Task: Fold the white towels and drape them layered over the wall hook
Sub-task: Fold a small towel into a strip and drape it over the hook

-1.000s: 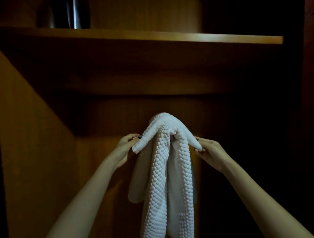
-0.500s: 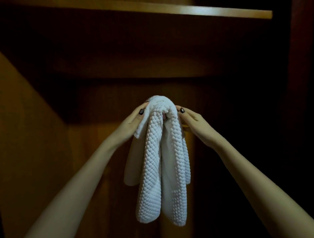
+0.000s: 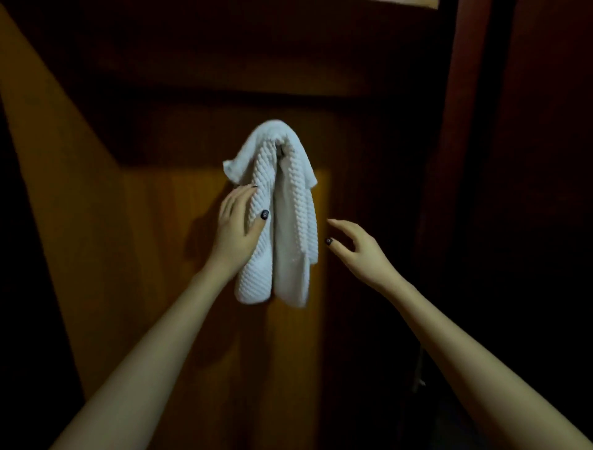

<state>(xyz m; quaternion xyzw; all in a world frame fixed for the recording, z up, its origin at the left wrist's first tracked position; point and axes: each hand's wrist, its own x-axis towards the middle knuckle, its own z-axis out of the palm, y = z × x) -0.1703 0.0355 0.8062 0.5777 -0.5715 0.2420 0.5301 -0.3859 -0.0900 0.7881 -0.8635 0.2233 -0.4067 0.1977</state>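
White waffle-textured towels (image 3: pixel 282 225) hang folded and layered from a hook on the wooden back wall. The hook itself is hidden under the cloth, only a dark gap shows near the top. My left hand (image 3: pixel 239 225) rests on the left side of the hanging bundle, thumb laid across the front of the cloth and fingers reaching behind it. My right hand (image 3: pixel 353 245) hovers just right of the towels, fingers loosely spread, touching nothing.
The towels hang inside a dim wooden closet with a lit panel (image 3: pixel 199 257) behind them. A slanted wooden side wall (image 3: pixel 64 192) is on the left, a dark reddish panel (image 3: pixel 465 160) on the right. A shelf edge (image 3: pixel 407 2) shows at the top.
Both hands slid down from the top of the towels. My right hand has let go and moved away to the right, my left hand now rests lower on the bundle. The view tilted down.
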